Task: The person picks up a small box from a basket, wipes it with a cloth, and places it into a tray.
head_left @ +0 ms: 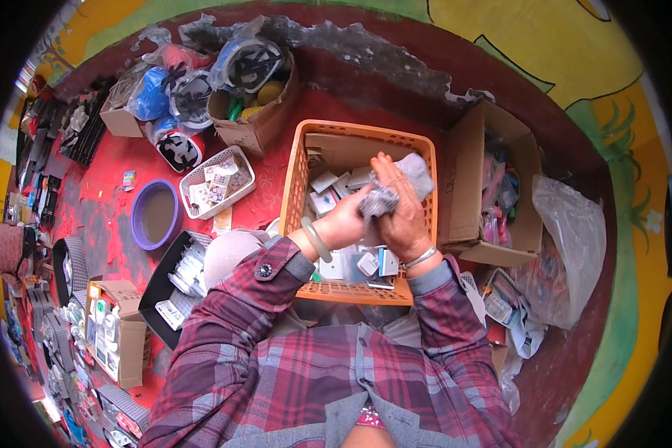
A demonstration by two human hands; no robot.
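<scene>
We list, left to right: one purple basin (136,219), murky within; one black tray (158,282), nearer, of wrapped white items (191,270); one white basket (236,196), of small packets (220,181); one carton (251,137), far, of plastic-wrapped goods (250,71); one orange basket (297,160), of small white boxes (325,201); one brown box (467,175), right, of plastic-wrapped oddments (504,193). Grey cloth (379,202): crumpled, mottled where bunched, paler at its far right. It lies between our hands, above the orange basket: left hand (342,225) curled onto it, right hand (403,220) nearly straight-fingered against it, grip unclear to us.
</scene>
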